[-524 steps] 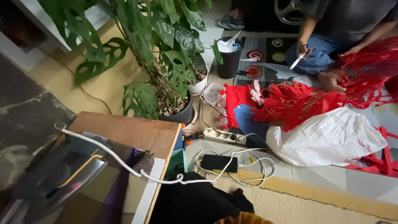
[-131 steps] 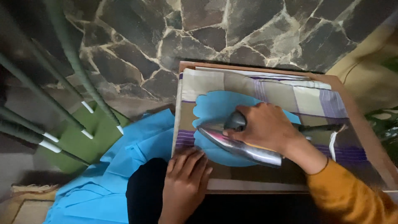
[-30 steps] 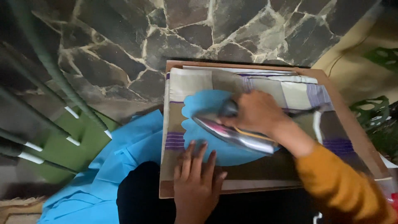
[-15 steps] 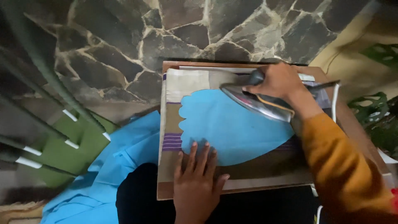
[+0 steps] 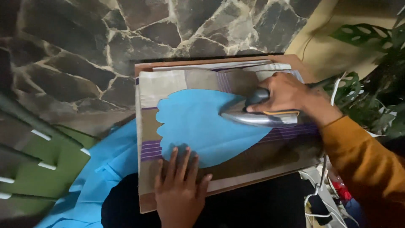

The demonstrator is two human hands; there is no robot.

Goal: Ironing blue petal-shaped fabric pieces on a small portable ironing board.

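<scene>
the stone wall (image 5: 126, 38) fills the upper part of the view, with a green slatted chair (image 5: 38, 160) at the lower left and plant leaves (image 5: 371, 84) at the right edge. a small wooden tabletop (image 5: 145, 202) sits in the middle, covered by a striped beige and purple cloth (image 5: 168, 82). on that cloth lies a blue fabric piece (image 5: 194, 122) with a scalloped left edge; more blue fabric (image 5: 105, 169) hangs off the tabletop toward the lower left.

the right hand (image 5: 287, 90) is closed around the handle of an iron (image 5: 257, 118), whose soleplate rests flat on the right part of the blue fabric piece, tip pointing left. the left hand (image 5: 179, 185) lies open and flat, fingers spread, pressing the near edge of the same piece against the cloth. a white cord (image 5: 333, 90) runs off to the right beside the plant leaves.

judgement on the step in hand: the pass goes best with the soleplate kept level and moved in smooth strokes toward the scalloped edge, the left hand holding the fabric taut but kept well clear of the hot tip. the cord should stay off the tabletop so it does not drag the piece.
</scene>
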